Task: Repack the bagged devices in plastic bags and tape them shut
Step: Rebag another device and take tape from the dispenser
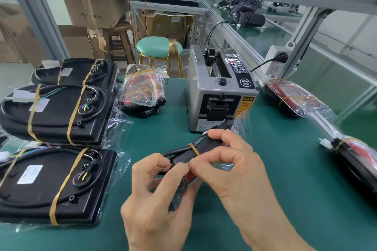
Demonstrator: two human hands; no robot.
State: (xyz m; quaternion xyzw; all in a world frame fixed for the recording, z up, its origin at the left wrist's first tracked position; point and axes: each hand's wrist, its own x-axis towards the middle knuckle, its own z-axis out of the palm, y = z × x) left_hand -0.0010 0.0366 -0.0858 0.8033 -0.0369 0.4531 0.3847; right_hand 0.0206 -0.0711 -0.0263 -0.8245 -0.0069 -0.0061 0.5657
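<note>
Near the tabletop's front edge, your left hand (155, 181) and right hand (230, 167) both pinch the banded device (189, 155), bag untaped; bagged devices (57, 108) crowd the left edge, with the tape dispenser (220, 91) beyond.

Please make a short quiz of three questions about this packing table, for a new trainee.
1. True or false: both hands hold the same device.
2. The grey tape machine stands where?
A. beyond the hands, on the green mat
B. on the round stool
C. on a cardboard box
3. Fill in: the black devices at the left are bound with yellow ____.

Key: 1 true, the left hand and right hand both grip it; 2 A; 3 bands.
</note>
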